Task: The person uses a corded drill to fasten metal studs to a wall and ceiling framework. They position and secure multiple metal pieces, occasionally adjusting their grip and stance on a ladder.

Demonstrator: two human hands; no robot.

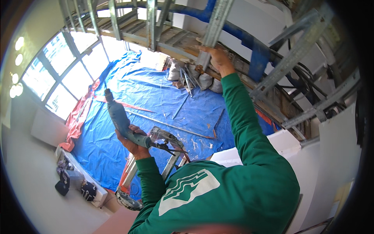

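Note:
My left hand [133, 145] is closed around the handle of a grey-blue corded power drill [119, 116]. The drill's nose points up and away toward the windows, and a dark cord trails from its grip end. My right arm reaches up and forward in a green sleeve. At its end, my right hand [220, 61] grips an upright galvanized metal stud [215, 29] near its lower end; some fingers are hidden behind the metal. A wooden beam [175, 51] runs behind that hand.
A ladder [171, 165] stands below the drill. Blue tarp [156, 101] covers the floor, with filled sacks [176, 70] and metal offcuts on it. More metal framing [296, 50] and dark cables [306, 76] hang at right. Windows [74, 64] are far left, above a white ledge [83, 175].

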